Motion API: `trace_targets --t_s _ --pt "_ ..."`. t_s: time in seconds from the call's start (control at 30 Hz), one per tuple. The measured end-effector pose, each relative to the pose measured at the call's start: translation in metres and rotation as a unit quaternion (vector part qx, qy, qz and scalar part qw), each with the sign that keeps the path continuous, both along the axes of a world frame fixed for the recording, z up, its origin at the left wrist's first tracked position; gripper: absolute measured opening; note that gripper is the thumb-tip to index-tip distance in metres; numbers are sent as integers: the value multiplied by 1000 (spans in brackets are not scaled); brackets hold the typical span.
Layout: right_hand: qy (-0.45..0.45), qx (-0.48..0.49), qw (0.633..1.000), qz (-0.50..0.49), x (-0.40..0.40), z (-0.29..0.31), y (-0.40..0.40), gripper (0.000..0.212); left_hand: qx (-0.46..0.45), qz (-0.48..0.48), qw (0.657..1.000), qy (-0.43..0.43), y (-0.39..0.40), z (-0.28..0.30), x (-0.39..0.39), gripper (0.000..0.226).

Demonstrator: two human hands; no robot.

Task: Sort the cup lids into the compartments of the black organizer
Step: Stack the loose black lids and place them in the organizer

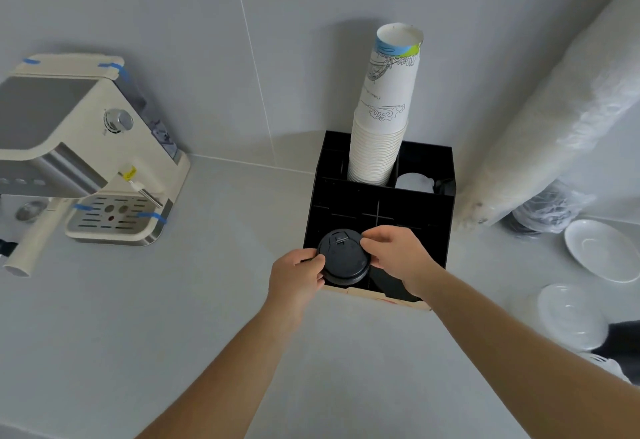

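A stack of black cup lids (pixel 344 258) is held over the front left compartment of the black organizer (pixel 433 210). My left hand (pixel 297 274) grips the stack's left edge and my right hand (pixel 394 251) grips its right edge. The stack sits partly inside the compartment; how deep it reaches is hidden. White lids (pixel 414 180) lie in the organizer's back right compartment. A tall stack of paper cups (pixel 382 116) stands in a back compartment.
A cream espresso machine (pixel 86 154) stands at the left on the grey counter. A long plastic-wrapped sleeve (pixel 568 109) leans against the wall at the right. White saucers (pixel 602 248) and clear lids (pixel 571 314) lie at the right edge.
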State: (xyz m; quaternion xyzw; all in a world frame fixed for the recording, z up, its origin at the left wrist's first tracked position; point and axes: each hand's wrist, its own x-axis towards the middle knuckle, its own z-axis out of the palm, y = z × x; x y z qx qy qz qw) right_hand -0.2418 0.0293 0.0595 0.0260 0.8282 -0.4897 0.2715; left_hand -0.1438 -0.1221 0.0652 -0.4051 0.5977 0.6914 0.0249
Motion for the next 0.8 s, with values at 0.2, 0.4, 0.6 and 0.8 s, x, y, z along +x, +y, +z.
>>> trace_targets --t_s 0.2,0.4,0.6,0.8 --pt "13 65 997 48 -23 -1 -22 23 67 1 997 -39 2 -11 -8 10" --pt "-77 61 994 54 -34 -9 -38 31 139 -3 989 -54 5 -17 -18 55" --pt "-206 -13 978 -41 -39 -28 -50 57 183 -17 982 -34 10 -15 -29 71" --pt "-233 -23 969 -75 -35 -31 -59 67 184 3 981 -56 11 -19 -43 75"
